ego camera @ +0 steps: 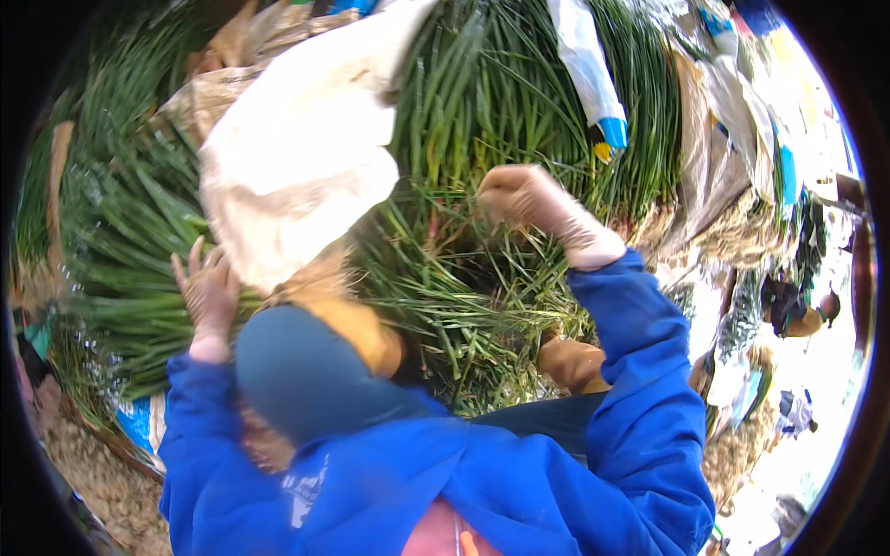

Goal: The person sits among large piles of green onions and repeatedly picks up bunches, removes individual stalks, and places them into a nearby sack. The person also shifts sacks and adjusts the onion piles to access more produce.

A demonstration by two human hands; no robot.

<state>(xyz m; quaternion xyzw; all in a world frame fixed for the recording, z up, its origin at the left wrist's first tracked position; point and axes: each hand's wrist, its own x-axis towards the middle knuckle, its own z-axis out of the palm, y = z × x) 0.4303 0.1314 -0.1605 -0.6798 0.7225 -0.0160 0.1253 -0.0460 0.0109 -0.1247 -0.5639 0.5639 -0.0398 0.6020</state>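
My left hand (208, 285) rests with spread fingers on a heap of long green onion leaves (125, 250), beside the edge of a pale woven sack (278, 201). The sack lies in bright light between that heap and an upright bundle of green onions (473, 90). In front of the bundle's lower end is my right hand (528, 198), fingers curled and blurred by motion. Whether anything is inside the curled fingers cannot be made out. Loose cut leaves (452, 299) cover the ground between my legs.
My tan boots (573, 361) stand among the loose leaves. A white and blue plastic wrap (591, 76) hangs over the upright bundle. More sacks (716, 153) and root ends (737, 229) lie to the right. Other people (796, 306) are farther off at the right edge.
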